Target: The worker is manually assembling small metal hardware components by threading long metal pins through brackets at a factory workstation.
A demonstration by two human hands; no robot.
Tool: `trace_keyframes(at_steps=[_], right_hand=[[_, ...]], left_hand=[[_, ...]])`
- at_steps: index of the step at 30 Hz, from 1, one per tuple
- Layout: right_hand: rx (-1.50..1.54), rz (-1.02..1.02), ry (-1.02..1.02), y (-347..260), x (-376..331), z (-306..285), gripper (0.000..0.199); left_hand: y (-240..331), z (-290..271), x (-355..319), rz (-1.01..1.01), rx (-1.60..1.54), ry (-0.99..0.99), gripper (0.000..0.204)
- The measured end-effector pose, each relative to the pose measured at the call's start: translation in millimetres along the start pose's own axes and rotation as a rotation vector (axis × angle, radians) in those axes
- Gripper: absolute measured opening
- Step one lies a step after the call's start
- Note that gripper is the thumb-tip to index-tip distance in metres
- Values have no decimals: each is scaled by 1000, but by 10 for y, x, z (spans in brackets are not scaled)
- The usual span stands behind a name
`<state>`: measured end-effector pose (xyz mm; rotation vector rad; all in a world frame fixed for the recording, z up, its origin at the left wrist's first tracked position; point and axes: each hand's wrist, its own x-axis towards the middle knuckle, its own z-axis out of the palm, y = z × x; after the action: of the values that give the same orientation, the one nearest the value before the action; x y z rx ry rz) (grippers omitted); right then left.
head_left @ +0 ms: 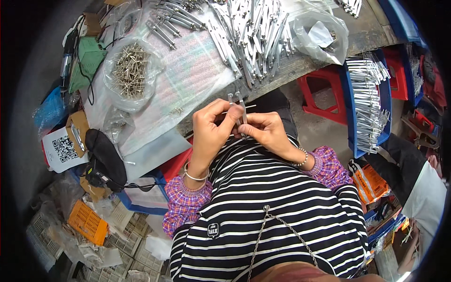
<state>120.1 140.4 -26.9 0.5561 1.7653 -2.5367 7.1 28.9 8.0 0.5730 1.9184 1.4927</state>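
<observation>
My left hand point(212, 128) is closed in a pinch around slim silver metal strips point(241, 99), whose upper ends stick out above the fingers. From the other side my right hand point(271, 133) grips the lower part, its thumb pressed against the metal. A thin pin-like rod point(250, 106) points out to the right between the hands. The fingers partly cover how these parts join. Both hands are just off the table's front edge, over my lap. Beyond them, a heap of similar metal strips point(256, 35) lies on the table.
A plastic bag point(153, 80) of small metal pins sits on the table's left; another clear bag point(339, 28) lies at its right. Blue trays point(350, 113) of metal strips stand beside red stools point(304, 89). A black padded object point(101, 155) is at the near left corner.
</observation>
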Motion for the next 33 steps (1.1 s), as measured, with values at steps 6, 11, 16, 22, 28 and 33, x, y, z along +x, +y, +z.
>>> trace_keyframes(at_steps=[6, 11, 16, 22, 28, 33], right_hand=[[13, 14, 21, -8, 12, -10, 14], [-9, 2, -23, -65, 28, -46, 13], [-17, -19, -14, -37, 41, -33, 13], [-91, -31, -35, -29, 32, -35, 14], [-114, -40, -10, -34, 33, -27, 14], [-166, -14, -38, -72, 26, -34, 13]], left_hand=[[-45, 31, -19, -30, -96, 14, 15], [-65, 15, -6, -88, -199, -31, 11], [-74, 18, -3, -57, -192, -15, 14], [-23, -44, -5, -160, -283, -86, 9], [-100, 13, -17, -75, -374, 45, 11], [-144, -92, 5, -77, -158, -106, 14]])
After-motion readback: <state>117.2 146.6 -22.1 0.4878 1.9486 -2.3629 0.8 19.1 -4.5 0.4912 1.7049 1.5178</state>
